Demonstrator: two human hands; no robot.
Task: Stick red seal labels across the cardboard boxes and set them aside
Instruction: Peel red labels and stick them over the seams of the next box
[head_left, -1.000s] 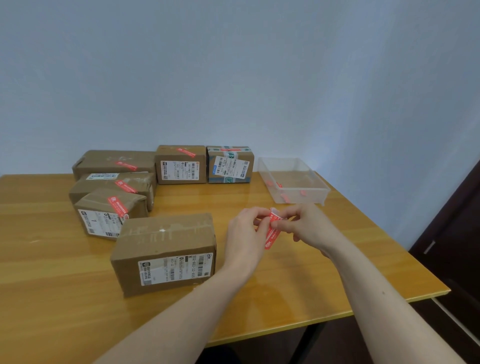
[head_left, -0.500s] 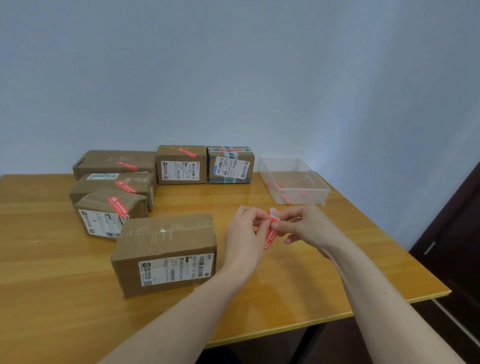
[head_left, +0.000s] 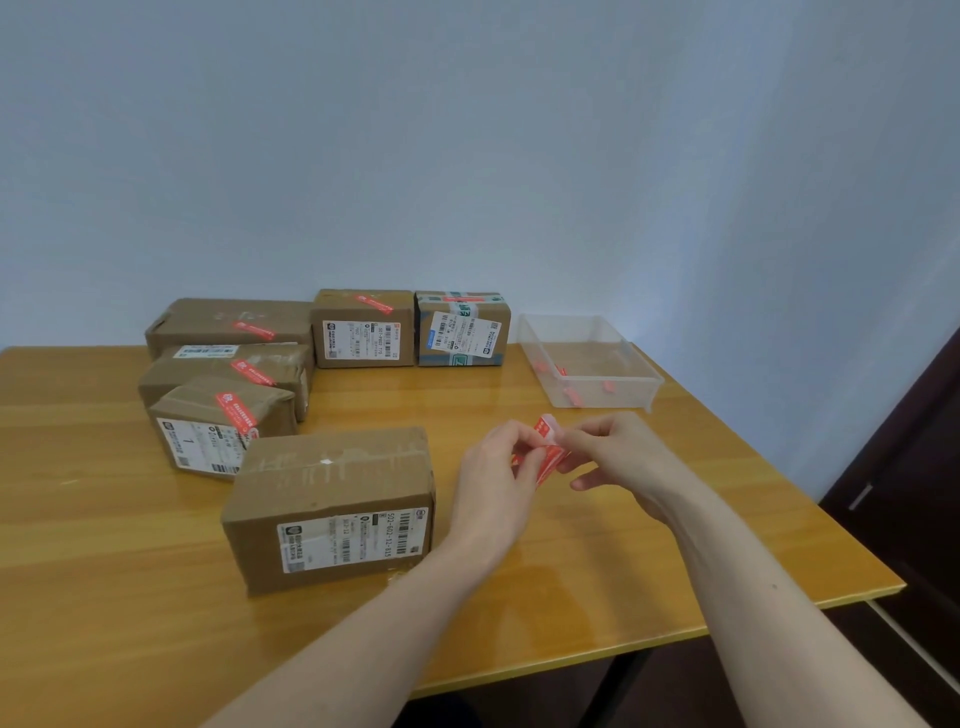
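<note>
Both hands met above the wooden table (head_left: 130, 597), just right of the nearest cardboard box (head_left: 332, 506). The left hand (head_left: 493, 483) and right hand (head_left: 618, 457) each pinched the red seal label (head_left: 546, 444) with curled fingers; its upper end stood bent between them. That box bore no red seal on top. Five sealed boxes (head_left: 228, 322) sat grouped at the far left. A clear plastic tray (head_left: 644, 382) with a few red labels (head_left: 571, 397) stood near the far right edge.

Seal label (head_left: 546, 451) partly hidden by fingers (head_left: 524, 441); text unreadable.
</note>
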